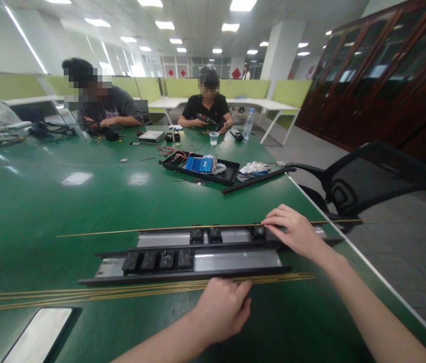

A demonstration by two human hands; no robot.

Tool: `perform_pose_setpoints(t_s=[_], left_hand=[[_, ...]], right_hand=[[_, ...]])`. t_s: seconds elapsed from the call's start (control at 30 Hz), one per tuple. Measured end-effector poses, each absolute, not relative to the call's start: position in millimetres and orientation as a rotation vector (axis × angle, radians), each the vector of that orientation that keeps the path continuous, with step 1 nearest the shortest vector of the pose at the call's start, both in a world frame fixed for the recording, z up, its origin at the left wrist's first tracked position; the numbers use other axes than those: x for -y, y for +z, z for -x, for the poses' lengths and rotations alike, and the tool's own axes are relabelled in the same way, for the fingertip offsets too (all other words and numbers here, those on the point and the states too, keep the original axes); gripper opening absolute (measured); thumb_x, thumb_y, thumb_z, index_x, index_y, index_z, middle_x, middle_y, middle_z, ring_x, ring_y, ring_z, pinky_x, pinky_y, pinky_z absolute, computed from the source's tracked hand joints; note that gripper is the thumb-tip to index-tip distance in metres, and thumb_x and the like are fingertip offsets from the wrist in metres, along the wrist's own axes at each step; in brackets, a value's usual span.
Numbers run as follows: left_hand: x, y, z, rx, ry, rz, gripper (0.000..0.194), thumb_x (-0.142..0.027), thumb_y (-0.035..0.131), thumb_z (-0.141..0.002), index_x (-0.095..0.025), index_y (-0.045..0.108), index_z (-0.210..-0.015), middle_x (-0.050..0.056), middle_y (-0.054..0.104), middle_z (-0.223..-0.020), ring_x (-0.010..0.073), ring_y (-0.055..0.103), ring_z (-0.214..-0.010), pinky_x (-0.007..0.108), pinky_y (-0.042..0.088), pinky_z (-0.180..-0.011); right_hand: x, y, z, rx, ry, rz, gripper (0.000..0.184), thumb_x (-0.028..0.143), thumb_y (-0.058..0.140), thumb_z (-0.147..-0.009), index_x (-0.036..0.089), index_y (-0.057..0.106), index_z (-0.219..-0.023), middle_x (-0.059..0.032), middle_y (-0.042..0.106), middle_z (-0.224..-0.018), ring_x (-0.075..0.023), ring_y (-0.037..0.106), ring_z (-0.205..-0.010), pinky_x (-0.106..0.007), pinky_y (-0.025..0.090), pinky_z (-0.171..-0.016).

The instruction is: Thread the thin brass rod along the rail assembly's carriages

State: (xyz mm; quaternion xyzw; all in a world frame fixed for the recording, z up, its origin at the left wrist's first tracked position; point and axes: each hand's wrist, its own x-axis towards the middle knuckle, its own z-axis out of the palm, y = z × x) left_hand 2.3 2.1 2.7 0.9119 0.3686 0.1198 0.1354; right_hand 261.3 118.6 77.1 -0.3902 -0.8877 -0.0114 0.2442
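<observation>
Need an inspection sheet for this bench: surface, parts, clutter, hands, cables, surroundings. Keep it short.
Surface: green tabletop, glossy, with light reflections.
Job's things: single brass-coloured rod along the rear metal channel; rod bundle in front of the front metal channel. Four black blocks in the front channel, three visible at the rear.
Clutter: black tray with blue item, gloves, plastic cup, plastic bottle, phone-like slab near left.
Left hand: curled beside the bundle; grip unclear.
Right hand: pinches the single rod.
Cables: dark tangle far left, possibly cables; cannot confirm.
Surroundings: co-workers across the table; mesh-backed chair and wooden cabinets right.
</observation>
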Motion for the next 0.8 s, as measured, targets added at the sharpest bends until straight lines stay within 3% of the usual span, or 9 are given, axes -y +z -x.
perform_pose_setpoints(t_s=[0.8], left_hand=[[-1.4,1.9,-3.4,-1.071,0.367,-2.633,0.03,-0.024,0.05,-0.094,-0.018,0.056,-0.123,0.007,0.073,-0.083,0.0236,0.072,-0.072,0.032,0.056,-0.065]], right_hand=[[-116.5,75.1,-261.0,2.422,-0.072,1.054,0.018,0.016,0.059,-0.095,0.023,0.075,-0.093,-0.0064,0.074,-0.094,-0.0233,0.061,-0.092,-0.041,0.051,-0.083]])
